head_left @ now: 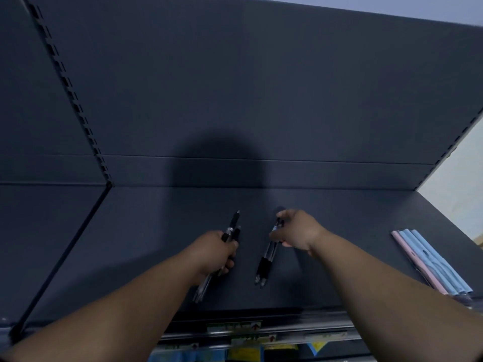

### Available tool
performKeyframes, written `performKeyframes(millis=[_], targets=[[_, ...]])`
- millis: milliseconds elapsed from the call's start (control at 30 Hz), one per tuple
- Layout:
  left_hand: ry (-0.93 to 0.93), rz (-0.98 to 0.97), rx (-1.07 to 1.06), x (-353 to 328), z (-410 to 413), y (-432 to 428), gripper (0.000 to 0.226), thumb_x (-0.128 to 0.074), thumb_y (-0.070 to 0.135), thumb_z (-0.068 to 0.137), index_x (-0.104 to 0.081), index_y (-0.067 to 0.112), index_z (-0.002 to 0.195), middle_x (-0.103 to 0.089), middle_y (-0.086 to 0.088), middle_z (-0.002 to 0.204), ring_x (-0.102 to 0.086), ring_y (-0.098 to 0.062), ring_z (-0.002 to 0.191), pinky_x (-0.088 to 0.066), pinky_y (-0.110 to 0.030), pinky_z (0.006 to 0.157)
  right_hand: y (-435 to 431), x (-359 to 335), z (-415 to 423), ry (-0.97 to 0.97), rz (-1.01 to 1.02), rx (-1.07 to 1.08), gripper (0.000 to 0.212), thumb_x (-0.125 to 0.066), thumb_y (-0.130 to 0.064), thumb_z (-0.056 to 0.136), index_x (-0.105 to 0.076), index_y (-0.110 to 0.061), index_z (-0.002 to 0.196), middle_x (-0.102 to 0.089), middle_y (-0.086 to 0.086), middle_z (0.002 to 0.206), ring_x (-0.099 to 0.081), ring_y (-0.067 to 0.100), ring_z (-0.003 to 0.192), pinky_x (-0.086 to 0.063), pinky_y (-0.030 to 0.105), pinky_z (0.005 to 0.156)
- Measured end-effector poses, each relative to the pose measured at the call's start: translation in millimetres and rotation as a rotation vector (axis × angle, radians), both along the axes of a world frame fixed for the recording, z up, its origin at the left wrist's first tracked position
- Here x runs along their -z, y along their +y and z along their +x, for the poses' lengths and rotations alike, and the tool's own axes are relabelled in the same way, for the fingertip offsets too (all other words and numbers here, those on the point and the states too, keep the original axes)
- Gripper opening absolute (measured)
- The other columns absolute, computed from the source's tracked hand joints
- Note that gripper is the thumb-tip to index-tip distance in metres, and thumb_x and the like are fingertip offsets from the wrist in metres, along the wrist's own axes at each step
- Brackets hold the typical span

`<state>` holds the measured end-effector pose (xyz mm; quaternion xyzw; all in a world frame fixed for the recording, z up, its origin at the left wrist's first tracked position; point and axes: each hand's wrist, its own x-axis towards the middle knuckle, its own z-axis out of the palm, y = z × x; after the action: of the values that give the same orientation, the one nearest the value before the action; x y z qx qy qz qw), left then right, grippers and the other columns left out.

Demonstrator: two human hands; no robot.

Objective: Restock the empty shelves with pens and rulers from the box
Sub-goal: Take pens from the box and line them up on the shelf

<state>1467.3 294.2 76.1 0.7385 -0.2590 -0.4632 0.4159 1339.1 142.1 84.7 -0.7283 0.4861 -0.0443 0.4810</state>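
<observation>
Here, left hand (217, 253) fisted around slim black pens (232, 228), right hand (296, 228) pinching clear-barrelled pens (266, 259) on matte shelf (146, 231).

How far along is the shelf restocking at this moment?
Early. Done: pastel blue and pink flat rulers lie at the dark shelf's right end. In hand: the left hand grips a bundle of black-grip clear pens; the right hand is setting two more pens down. Left: most of the shelf is bare; the box isn't visible.

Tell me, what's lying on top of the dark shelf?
On the shelf lie pens under the right hand and pastel rulers far right. The left hand covers part of its pen bundle.
</observation>
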Motion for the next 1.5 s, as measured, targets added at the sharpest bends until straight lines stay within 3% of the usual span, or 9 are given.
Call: performKeyframes(millis=[67,167,333,533,700,900,1067,1333,1500], targets=[[0.038,-0.018,-0.032,-0.7,1.5,1.7,0.015,-0.048,0.013,0.1,-0.052,0.01,0.085,-0.055,-0.005,0.078,-0.052,-0.012,0.06,-0.045,-0.021,0.05,4.4,5.5,1.2,0.067,-0.122,-0.061,0.075,-0.076,-0.013,0.081,-0.038,-0.01,0.146,-0.059,0.006,0.122,-0.057,0.016,0.095,-0.051,0.025,0.082],[0.06,-0.034,-0.061,0.5,3.6,3.9,0.014,-0.047,0.011,0.1,-0.052,0.01,0.087,-0.054,-0.006,0.078,-0.051,-0.012,0.06,-0.045,-0.021,0.05,17.2,8.7,-4.5,0.119,-0.286,-0.074,0.079,-0.079,-0.028,0.079,-0.037,-0.017,0.145,-0.051,0.006,0.13,-0.052,0.019,0.115,-0.037,0.017,0.083],[0.141,-0.095,-0.135,2.8,5.4,4.7,0.008,-0.05,0.009,0.098,-0.054,0.008,0.091,-0.058,-0.007,0.081,-0.054,-0.012,0.061,-0.049,-0.023,0.056,47.8,15.2,-8.1,0.154,-0.402,-0.136,0.066,-0.082,-0.045,0.072,-0.051,-0.017,0.124,-0.054,0.002,0.115,-0.052,0.015,0.104,-0.033,0.015,0.077],[0.137,-0.108,-0.172,6.5,7.4,4.0,0.011,-0.05,0.007,0.098,-0.057,0.011,0.089,-0.059,-0.007,0.081,-0.058,-0.015,0.072,-0.051,-0.026,0.064,55.6,15.8,6.4,0.116,-0.429,-0.145,0.057,-0.075,-0.039,0.081,-0.054,-0.015,0.128,-0.055,0.004,0.123,-0.053,0.017,0.114,-0.037,0.016,0.087],[0.244,-0.106,-0.184,5.7,3.4,2.7,0.012,-0.047,0.0,0.097,-0.056,0.008,0.097,-0.061,-0.007,0.08,-0.058,-0.014,0.067,-0.052,-0.022,0.051,56.5,21.7,14.7,0.096,-0.42,-0.14,0.05,-0.074,-0.035,0.077,-0.057,-0.014,0.119,-0.056,0.007,0.117,-0.054,0.019,0.106,-0.041,0.019,0.081],[0.244,-0.095,-0.202,8.3,6.6,0.6,0.009,-0.048,0.006,0.098,-0.057,0.01,0.099,-0.063,-0.006,0.088,-0.062,-0.016,0.075,-0.055,-0.029,0.073,49.8,14.8,10.4,0.107,-0.501,-0.192,0.04,-0.069,-0.024,0.079,-0.061,-0.022,0.118,-0.054,0.004,0.12,-0.057,0.02,0.105,-0.042,0.018,0.082],[0.205,-0.068,-0.178,10.2,8.9,-2.6,0.008,-0.049,0.012,0.099,-0.056,0.012,0.095,-0.063,-0.007,0.091,-0.063,-0.017,0.079,-0.055,-0.028,0.068,51.3,12.4,10.3,0.117,-0.572,-0.391,0.04,-0.059,-0.02,0.086,-0.062,-0.036,0.123,-0.046,-0.004,0.126,-0.056,0.016,0.11,-0.047,0.027,0.096],[0.234,-0.072,-0.195,11.2,12.4,-0.5,0.01,-0.048,0.019,0.101,-0.054,0.01,0.1,-0.063,-0.008,0.09,-0.066,-0.018,0.075,-0.053,-0.027,0.061,40.8,2.2,24.0,0.35,-0.839,-0.717,0.032,-0.05,-0.016,0.095,-0.059,-0.031,0.122,-0.041,0.003,0.128,-0.051,0.027,0.11,-0.045,0.033,0.08],[0.284,-0.099,-0.232,9.7,23.3,7.6,0.012,-0.052,0.019,0.099,-0.058,0.01,0.103,-0.067,-0.006,0.082,-0.065,-0.015,0.066,-0.053,-0.026,0.057,32.5,-1.9,21.3,0.289,-0.792,-0.685,0.023,-0.052,-0.015,0.094,-0.064,-0.024,0.111,-0.044,0.0,0.123,-0.055,0.025,0.102,-0.049,0.032,0.083]])
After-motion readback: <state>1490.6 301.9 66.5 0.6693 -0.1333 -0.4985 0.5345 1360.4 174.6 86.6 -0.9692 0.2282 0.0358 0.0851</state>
